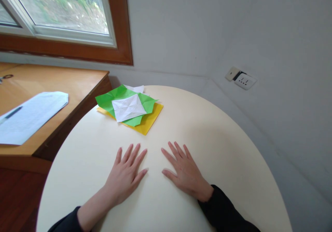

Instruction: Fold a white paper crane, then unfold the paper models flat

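Observation:
My left hand (126, 175) lies flat on the round cream table (207, 128), fingers spread, holding nothing. To its right, my right hand (183, 169) rests palm down in the same way, its fingers apart. A gap of bare tabletop separates the two thumbs. Beyond my fingertips sits a pile of paper: a creased white sheet (129, 108) on top, a creased green sheet (109, 100) beneath it, and yellow paper (153, 121) at the bottom. Another white piece (137, 89) sticks out behind the green one. Neither hand touches the pile.
On the left, a wooden desk (85, 76) carries a stack of printed sheets (38, 110), a pen (13, 112) and what looks like scissors (6, 77), partly cut off. A window (64, 10) is behind it. A wall socket (244, 81) is at the right.

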{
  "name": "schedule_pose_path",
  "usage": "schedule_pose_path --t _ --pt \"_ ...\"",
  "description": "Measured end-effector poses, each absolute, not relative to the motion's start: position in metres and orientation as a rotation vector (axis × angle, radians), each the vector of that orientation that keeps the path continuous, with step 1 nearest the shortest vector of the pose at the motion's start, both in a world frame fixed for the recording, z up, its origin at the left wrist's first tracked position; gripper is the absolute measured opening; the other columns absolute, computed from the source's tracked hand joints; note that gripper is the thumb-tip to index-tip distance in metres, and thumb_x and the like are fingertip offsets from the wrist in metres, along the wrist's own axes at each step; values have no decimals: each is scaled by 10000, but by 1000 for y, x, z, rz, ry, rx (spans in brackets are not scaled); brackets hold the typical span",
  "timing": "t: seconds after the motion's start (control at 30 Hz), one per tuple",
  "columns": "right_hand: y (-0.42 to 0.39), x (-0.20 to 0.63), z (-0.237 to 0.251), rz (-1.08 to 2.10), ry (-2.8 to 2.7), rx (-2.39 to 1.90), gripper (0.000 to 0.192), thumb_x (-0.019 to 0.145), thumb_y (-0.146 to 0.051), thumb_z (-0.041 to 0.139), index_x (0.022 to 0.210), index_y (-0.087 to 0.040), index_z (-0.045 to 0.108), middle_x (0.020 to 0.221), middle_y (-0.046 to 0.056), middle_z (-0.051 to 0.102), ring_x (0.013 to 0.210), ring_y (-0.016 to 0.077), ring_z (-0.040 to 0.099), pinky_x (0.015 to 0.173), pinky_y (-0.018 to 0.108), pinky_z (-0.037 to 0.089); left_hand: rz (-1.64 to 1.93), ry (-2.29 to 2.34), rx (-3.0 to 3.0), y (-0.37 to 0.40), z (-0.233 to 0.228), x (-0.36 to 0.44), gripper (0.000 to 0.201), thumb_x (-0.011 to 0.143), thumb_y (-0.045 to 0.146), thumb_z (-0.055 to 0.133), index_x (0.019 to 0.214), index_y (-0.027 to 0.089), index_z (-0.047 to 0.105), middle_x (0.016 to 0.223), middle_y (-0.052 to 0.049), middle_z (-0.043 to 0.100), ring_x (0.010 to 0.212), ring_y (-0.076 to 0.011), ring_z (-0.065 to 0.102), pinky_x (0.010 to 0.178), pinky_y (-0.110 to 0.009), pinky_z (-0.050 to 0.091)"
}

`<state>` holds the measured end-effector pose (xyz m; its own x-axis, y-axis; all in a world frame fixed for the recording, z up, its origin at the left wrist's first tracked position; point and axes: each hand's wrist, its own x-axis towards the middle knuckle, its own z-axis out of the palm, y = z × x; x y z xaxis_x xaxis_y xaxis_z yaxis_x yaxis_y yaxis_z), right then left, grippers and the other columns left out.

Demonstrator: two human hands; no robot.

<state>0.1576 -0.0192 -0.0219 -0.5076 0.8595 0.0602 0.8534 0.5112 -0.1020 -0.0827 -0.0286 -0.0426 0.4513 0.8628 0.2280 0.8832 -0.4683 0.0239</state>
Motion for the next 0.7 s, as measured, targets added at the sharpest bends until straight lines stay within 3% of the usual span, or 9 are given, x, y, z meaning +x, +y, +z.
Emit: schedule_pose_path --t 0.7 --pt "-19 157 -24 89 -2643 -1525 584 871 -470 410 1399 -283 246 1476 72 236 1350 286 207 1077 511 155 -326 -1580 -2593 -28 -42 -82 549 882 488 320 1391 288 270 1440 -57 332 1321 -279 272 1079 -507 110"
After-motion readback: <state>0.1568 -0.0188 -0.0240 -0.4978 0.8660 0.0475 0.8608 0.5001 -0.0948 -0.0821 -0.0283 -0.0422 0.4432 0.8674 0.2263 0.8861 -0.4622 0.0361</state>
